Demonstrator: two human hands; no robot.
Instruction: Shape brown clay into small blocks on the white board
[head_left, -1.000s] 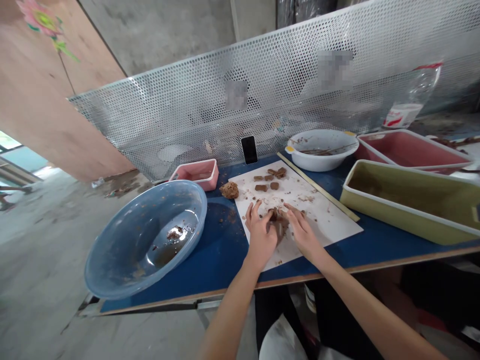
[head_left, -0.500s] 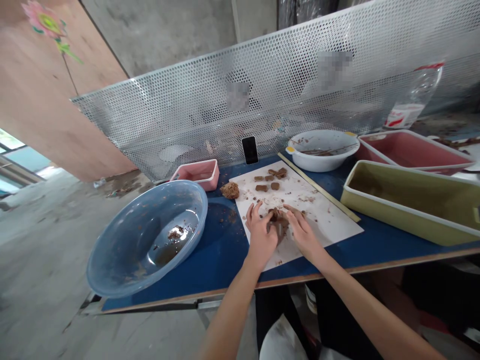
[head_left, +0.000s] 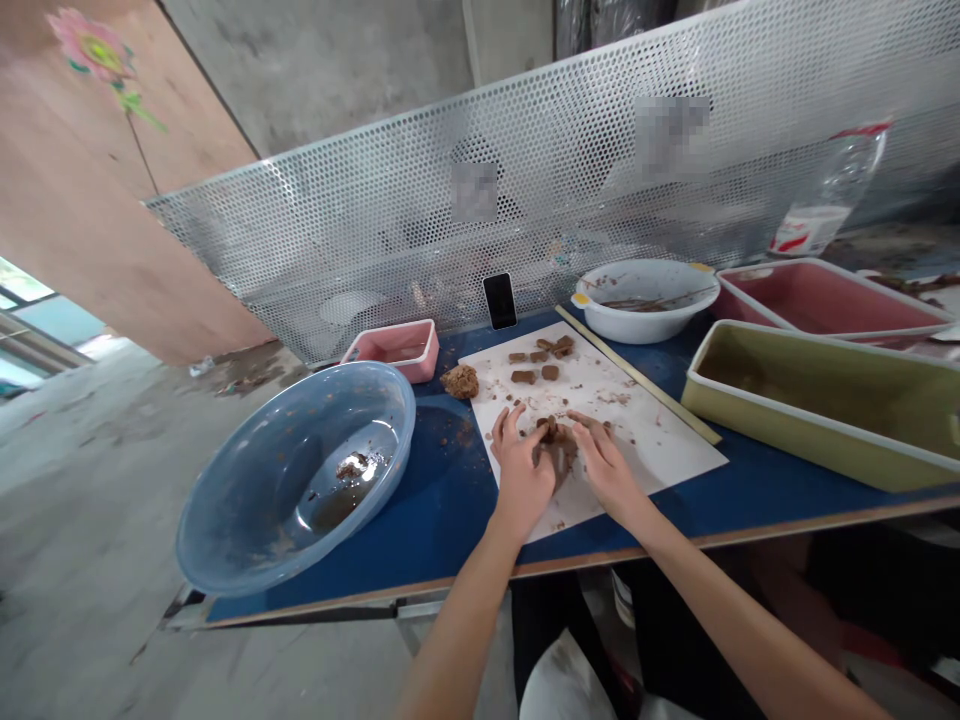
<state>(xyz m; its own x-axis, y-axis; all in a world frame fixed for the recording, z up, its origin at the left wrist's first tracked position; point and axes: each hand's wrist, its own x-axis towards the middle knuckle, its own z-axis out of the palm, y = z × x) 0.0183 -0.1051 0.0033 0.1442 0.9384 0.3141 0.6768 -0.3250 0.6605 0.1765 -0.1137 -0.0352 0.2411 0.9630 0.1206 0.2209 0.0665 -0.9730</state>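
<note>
A small brown clay piece (head_left: 550, 428) sits between my hands on the white sheet (head_left: 660, 440). From its left side, my left hand (head_left: 523, 475) presses it with the thumb side, while the other fingers are spread. My right hand (head_left: 609, 468) lies to the right with its fingers stretched out, the tips near or against the clay; the exact contact is blurred. Behind the hands lie several shaped clay blocks (head_left: 523, 377) and scattered crumbs. A rough clay lump (head_left: 460, 381) rests at the sheet's left edge.
A large blue basin (head_left: 225, 500) with murky water stands left. Behind it is a small pink tub (head_left: 427, 350). A phone (head_left: 500, 300) leans against the perforated metal screen (head_left: 360, 230). To the right are a flat strip (head_left: 637, 375), a white basin (head_left: 637, 325), a red tub (head_left: 862, 300) and a green trough (head_left: 802, 435).
Both hands keep nearly the same pose around the clay piece. The view has shifted very slightly.
</note>
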